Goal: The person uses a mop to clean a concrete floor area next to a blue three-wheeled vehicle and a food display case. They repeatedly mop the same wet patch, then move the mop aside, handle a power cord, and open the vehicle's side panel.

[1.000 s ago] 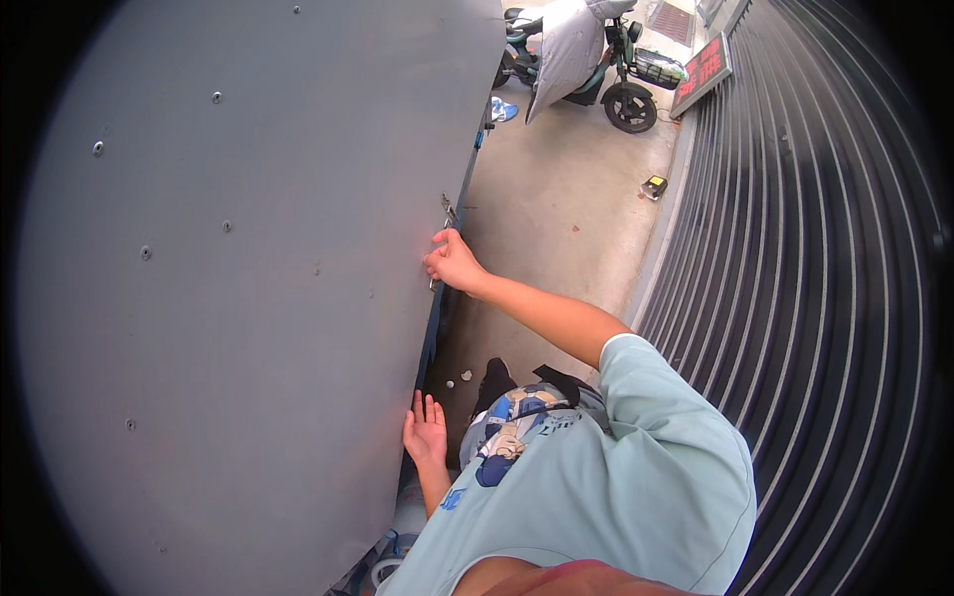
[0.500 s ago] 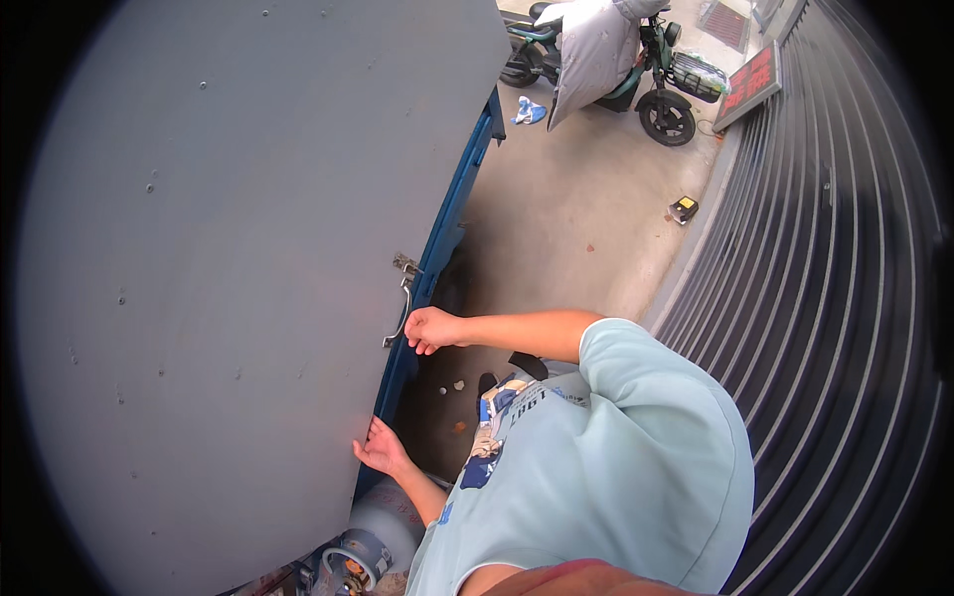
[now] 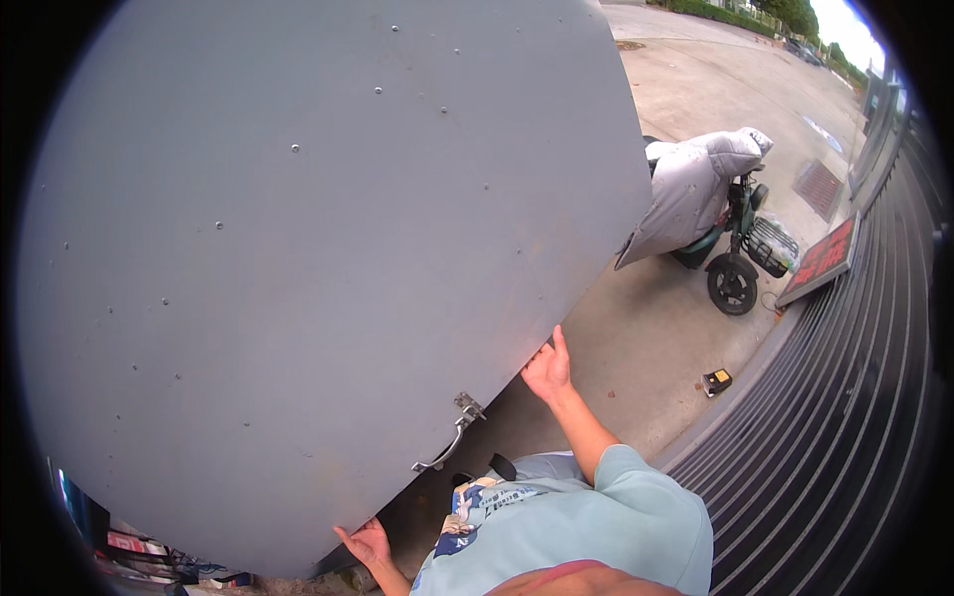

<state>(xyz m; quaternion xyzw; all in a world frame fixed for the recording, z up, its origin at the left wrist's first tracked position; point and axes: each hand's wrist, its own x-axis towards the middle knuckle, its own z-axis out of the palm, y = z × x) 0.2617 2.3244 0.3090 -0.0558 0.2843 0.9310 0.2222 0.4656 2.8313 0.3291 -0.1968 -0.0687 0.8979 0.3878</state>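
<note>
A large grey metal panel (image 3: 328, 258) dotted with rivets fills the left and middle of the view. It has a curved metal handle (image 3: 455, 442) near its close edge, between my two hands. My right hand (image 3: 549, 372) takes the panel's edge beyond the handle, thumb pointing up along it, the other fingers partly hidden by the panel. My left hand (image 3: 368, 546) holds the same edge at the lower end, its thumb spread to the left. The handle itself is untouched.
A scooter with a padded silver cover (image 3: 686, 189) stands on the concrete floor beyond the panel. Ribbed dark shutter wall (image 3: 835, 417) runs along my right, with a red sign board (image 3: 823, 260) leaning there. A small black and yellow box (image 3: 715, 382) lies near the wall.
My right hand has gone from beside the handle to the panel's edge farther along. The panel now covers the blue edging and the gas cylinder below. The view has tilted up.
</note>
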